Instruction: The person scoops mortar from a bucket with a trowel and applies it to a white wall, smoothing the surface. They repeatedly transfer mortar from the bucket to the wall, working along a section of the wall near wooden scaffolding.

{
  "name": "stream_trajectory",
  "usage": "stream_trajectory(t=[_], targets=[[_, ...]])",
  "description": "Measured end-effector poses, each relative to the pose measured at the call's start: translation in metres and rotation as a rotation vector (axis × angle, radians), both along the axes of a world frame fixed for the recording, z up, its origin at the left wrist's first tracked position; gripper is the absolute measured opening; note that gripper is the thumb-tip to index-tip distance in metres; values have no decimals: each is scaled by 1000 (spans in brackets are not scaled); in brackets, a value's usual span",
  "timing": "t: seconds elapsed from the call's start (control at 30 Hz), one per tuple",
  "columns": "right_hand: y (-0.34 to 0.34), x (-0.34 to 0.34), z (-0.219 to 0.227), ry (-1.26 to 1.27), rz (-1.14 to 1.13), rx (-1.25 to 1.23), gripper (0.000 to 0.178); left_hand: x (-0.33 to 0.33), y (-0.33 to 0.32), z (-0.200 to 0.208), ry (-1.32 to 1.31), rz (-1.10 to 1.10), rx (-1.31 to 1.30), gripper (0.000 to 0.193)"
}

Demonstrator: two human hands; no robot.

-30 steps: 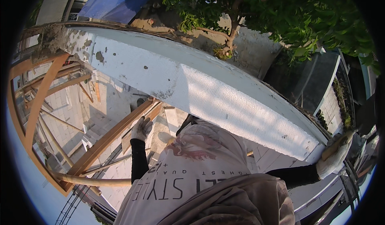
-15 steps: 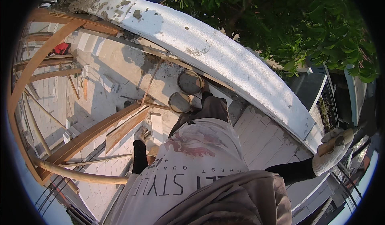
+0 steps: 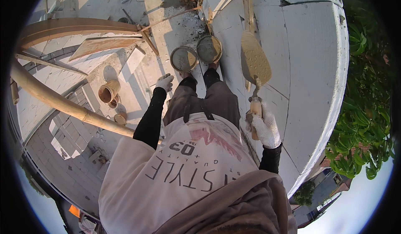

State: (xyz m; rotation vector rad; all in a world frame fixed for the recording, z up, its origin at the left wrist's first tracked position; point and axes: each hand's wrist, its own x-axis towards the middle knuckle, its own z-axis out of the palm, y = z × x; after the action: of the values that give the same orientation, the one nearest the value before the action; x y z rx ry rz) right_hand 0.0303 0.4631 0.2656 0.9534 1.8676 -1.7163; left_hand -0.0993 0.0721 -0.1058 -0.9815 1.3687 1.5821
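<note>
Bamboo pole: a thick curved pole point(image 3: 75, 112) slants in from the left edge and runs out of sight beside the shirt
Timber: a brown beam point(image 3: 79, 27) lies above the pole in view, with a flat wooden panel point(image 3: 104, 47) just below its right-hand part
Containers: a tall tan container point(image 3: 112, 85) lies or leans with its mouth toward the lower left, a smaller one point(image 3: 120, 118) near it
Pale board: a flat white board point(image 3: 133, 63) slants across the sunlit ground, near the wooden panel
Left hand: the white-gloved left hand point(image 3: 165, 83) hangs below the black sleeve, with nothing seen in it; it is small and partly turned away, so I cannot tell whether its fingers are spread or curled
Buckets: two round buckets stand side by side at the feet, the left bucket point(image 3: 171, 59) and the right bucket point(image 3: 220, 50), both with grey contents
Clothing: a pale shirt point(image 3: 142, 196) with a reddish print and dark lettering, over dark trousers point(image 3: 179, 102)
Trowel: its mortar-coated blade point(image 3: 255, 60) points away from the body in front of the wall, hiding part of an upright wooden strip point(image 3: 247, 4)
Right hand: the gloved right hand point(image 3: 266, 127) wraps its fingers around the wooden trowel handle point(image 3: 255, 107)
Wall: white blocks point(image 3: 311, 67) with dark joints fill the right side, bending with the lens
Foliage: green leaves point(image 3: 361, 129) crowd beyond the wall's bright edge
</note>
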Motion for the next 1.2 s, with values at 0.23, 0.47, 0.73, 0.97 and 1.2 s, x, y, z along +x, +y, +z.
stream_trajectory(t=[0.23,0.47,0.73,0.97,1.2], targets=[[-1,-35,-246,-78,516,437,35,97,-43,-63,-179,225,-114,15],[-26,-58,-395,-434,119,189,28,95,11,-158,-215,270,-74,49],[-26,-49,-550,-657,-62,126,33,-16,105,-310,320,-732,-600,74],[0,-41,-761,-34,102,947,47,-127,185,-426,621,-1075,-567,83],[12,-110,-828,-119,-277,496,44,-142,206,-510,630,-989,-514,51]])
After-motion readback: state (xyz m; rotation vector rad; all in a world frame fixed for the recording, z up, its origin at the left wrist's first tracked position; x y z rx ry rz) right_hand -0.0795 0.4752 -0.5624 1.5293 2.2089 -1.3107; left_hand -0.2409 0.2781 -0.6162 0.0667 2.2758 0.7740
